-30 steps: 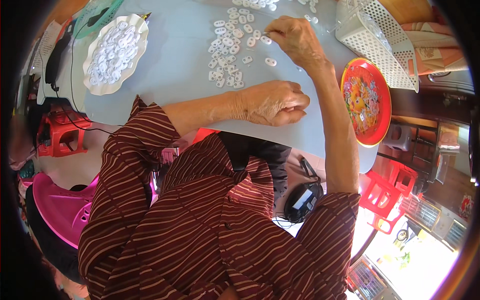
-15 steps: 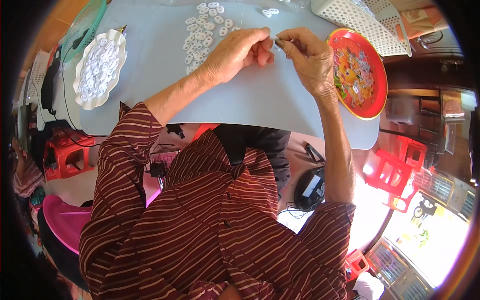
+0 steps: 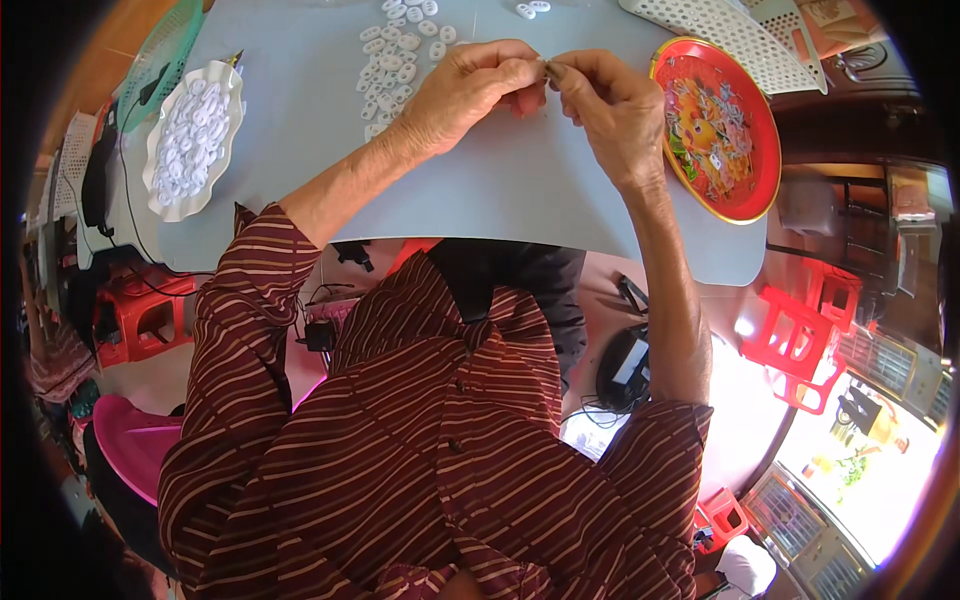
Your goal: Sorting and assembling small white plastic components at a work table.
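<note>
Above the blue-grey table (image 3: 480, 190), my left hand (image 3: 480, 92) and my right hand (image 3: 612, 105) meet fingertip to fingertip. Both are closed in a pinch around something small; the fingers cover nearly all of it, so its kind cannot be told. Just left of my left hand lies a loose group of small white oval pieces (image 3: 388, 75) with dark markings. Beside my right hand stands a red round tray (image 3: 765, 150) with a gold rim, holding many small thin pieces over a printed picture.
On the left, a white scalloped dish (image 3: 236, 125) is heaped with white oval pieces, near a green mesh basket (image 3: 150, 85). Two or three white ovals (image 3: 532, 10) lie at the far side. A white perforated basket (image 3: 720, 40) stands far right. Red stools (image 3: 790, 335) are on the floor.
The view has shifted slightly. My hands stay together, and the fingertips have drawn closer, so the small white bit seen between them before is now mostly covered.
</note>
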Demonstrator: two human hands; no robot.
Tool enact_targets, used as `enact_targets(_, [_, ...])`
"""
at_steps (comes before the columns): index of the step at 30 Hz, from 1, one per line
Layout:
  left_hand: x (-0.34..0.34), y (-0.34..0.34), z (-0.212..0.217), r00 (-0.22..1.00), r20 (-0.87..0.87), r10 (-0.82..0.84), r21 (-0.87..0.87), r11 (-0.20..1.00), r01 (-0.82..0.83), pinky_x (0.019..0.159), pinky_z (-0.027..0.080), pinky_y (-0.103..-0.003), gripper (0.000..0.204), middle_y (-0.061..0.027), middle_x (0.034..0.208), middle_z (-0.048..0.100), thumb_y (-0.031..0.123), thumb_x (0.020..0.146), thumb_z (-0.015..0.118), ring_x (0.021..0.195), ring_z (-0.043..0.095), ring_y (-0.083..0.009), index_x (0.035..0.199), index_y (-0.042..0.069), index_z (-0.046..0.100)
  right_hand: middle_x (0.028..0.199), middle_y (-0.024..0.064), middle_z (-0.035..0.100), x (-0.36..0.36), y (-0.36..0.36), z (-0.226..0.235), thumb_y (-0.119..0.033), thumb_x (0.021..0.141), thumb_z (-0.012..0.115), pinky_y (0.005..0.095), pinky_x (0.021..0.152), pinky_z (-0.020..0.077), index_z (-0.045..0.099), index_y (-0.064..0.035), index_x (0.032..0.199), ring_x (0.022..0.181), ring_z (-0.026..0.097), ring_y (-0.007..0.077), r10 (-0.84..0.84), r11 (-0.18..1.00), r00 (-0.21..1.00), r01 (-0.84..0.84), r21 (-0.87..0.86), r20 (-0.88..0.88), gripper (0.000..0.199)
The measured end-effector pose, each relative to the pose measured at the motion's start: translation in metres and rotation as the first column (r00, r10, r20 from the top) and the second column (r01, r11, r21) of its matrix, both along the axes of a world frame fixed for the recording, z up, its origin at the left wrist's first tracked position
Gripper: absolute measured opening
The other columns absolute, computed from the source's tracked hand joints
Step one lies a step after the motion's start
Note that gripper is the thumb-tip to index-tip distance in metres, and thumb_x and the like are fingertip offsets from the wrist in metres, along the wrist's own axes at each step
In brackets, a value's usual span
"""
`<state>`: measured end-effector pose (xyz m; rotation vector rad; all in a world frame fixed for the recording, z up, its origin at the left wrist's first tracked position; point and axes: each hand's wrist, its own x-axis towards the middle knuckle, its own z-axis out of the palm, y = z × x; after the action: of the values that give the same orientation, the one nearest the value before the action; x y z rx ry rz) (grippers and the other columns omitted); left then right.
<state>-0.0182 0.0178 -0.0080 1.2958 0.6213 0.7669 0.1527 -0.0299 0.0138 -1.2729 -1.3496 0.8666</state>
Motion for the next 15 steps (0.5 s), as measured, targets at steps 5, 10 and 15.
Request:
enact_targets(5, [0.001,-0.002,0.01,0.993,-0.11,-0.036,-0.001,0.999,0.036,0.078,0.043,-0.027,0.019,-0.0042,0.072,0.053,0.018,0.089,0.051,0.08,0.052,-0.0121,0.084,0.001,0.059,0.062,0.0054,0.062,0.014,0.019,0.015,-0.012,0.082,0.063,0.0236,0.051,0.0453,0.067,0.0007,0.083,0.054,0.056,0.0081,-0.01,0.999,0.951,0.0,0.033,0.31,0.014])
enact_targets(10, [-0.003,0.008,0.002,0.997,-0.045,0.059,0.047,0.997,-0.056,0.076,0.042,-0.027,0.023,-0.0032,0.067,0.047,0.018,0.089,0.051,0.079,0.052,-0.0146,0.072,0.003,0.053,0.071,0.0178,0.065,0.04,0.035,0.017,-0.007,0.078,0.062,0.0365,0.063,0.0513,0.068,-0.0002,0.085,0.063,0.064,0.0291,0.074,0.98,0.677,-0.185,0.071,0.732,0.012])
enact_targets(15, [-0.002,0.007,0.002,0.994,-0.038,0.103,0.075,0.992,-0.1,0.072,0.04,-0.026,0.023,-0.0033,0.067,0.048,0.018,0.089,0.051,0.077,0.051,-0.0139,0.071,0.003,0.053,0.075,0.0183,0.064,0.037,0.039,0.006,-0.006,0.079,0.057,0.0358,0.063,0.0506,0.067,0.0007,0.086,0.065,0.062,0.0296,0.117,0.963,0.415,-0.27,-0.001,0.902,0.014])
